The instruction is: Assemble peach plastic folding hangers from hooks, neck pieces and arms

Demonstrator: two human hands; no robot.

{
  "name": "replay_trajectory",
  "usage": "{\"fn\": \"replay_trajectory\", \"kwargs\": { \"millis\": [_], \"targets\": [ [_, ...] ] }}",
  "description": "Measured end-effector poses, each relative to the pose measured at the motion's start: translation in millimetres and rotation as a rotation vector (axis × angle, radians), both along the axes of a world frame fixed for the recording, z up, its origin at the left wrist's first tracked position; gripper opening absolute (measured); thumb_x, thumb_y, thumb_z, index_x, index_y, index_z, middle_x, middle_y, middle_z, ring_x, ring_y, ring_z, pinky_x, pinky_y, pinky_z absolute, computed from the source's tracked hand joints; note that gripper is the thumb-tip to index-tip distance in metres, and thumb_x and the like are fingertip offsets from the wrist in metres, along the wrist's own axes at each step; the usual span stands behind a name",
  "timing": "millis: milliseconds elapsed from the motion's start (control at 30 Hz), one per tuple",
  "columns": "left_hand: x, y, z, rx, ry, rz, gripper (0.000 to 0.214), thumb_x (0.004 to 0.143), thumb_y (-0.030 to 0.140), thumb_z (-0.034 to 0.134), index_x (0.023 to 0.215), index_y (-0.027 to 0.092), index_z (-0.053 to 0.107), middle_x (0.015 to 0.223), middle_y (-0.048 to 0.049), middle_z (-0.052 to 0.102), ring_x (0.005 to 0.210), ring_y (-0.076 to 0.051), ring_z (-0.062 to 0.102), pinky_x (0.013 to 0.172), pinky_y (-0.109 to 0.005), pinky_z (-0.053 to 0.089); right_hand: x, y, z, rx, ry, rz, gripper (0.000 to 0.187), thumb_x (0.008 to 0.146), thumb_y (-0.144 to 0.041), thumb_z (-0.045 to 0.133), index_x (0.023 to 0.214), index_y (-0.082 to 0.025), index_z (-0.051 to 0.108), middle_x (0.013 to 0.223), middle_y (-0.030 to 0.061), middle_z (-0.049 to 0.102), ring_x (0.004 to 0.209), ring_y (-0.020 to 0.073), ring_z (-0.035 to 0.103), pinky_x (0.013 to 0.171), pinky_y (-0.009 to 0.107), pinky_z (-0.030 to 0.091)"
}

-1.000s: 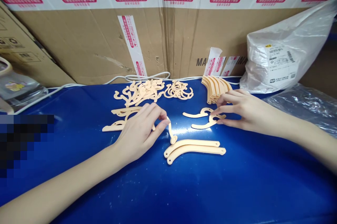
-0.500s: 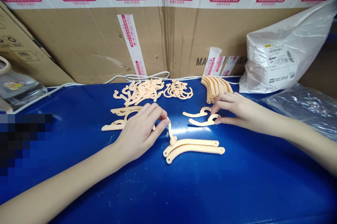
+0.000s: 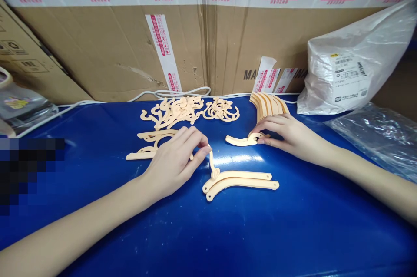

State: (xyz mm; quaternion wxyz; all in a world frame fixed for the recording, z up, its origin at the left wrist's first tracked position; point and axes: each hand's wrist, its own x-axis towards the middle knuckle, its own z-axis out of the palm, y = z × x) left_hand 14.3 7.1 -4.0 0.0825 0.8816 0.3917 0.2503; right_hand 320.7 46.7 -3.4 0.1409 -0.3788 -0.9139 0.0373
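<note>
My left hand [image 3: 177,155] pinches the upper end of a cream plastic hook [image 3: 213,166]. The hook's round base touches the end of one of two long curved hanger arms [image 3: 241,183], which lie side by side on the blue table. Partly hidden beneath this hand are more cream arm pieces [image 3: 141,155] and a curved hook [image 3: 159,139]. My right hand [image 3: 289,136] is closed at the looped end of short curved arms [image 3: 239,141], apparently two laid together, just in front of the stacked arms. Its fingertips partly cover the loop.
Along the back lie a pile of looped arms [image 3: 179,110], a pile of hooks [image 3: 224,111] and a stack of long arms [image 3: 269,104]. A white cable [image 3: 150,93] runs before a cardboard box [image 3: 107,51]. At right stand a white plastic bag [image 3: 325,81] and clear wrap [image 3: 374,133].
My right hand has moved back and slightly left, bringing the nearer looped arm together with the farther one. The left hand and its hook have hardly moved.
</note>
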Motion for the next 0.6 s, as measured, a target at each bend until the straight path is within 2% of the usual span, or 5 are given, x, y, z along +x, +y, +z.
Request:
{"fn": "replay_trajectory", "kwargs": {
  "millis": [333,600],
  "targets": [
    [-0.3,1.0,0.3,-0.007,0.009,0.003,0.018,0.099,0.029,0.037,0.089,0.019,0.049,0.088,-0.0022,0.054,0.081,-0.017,0.047,0.072,-0.033,0.039,-1.5,-2.3,2.4,0.078,-0.041,0.014,0.028,0.096,-0.036,0.046,0.118,-0.026,0.060,0.113,0.0049,0.066,0.107,0.0214,0.058,0.092,0.040,0.036],
    [0.2,-1.9,1.4,-0.031,-0.039,0.029,0.017,0.098,0.029,0.040,0.090,0.019,0.050,0.089,-0.0022,0.054,0.082,-0.017,0.048,0.072,-0.032,0.040,-3.1,-6.0,4.7,0.096,-0.058,-0.001,0.031,0.098,-0.036,0.041,0.115,-0.023,0.062,0.114,0.0058,0.065,0.107,0.0211,0.058,0.093,0.040,0.037]
  ]
}}
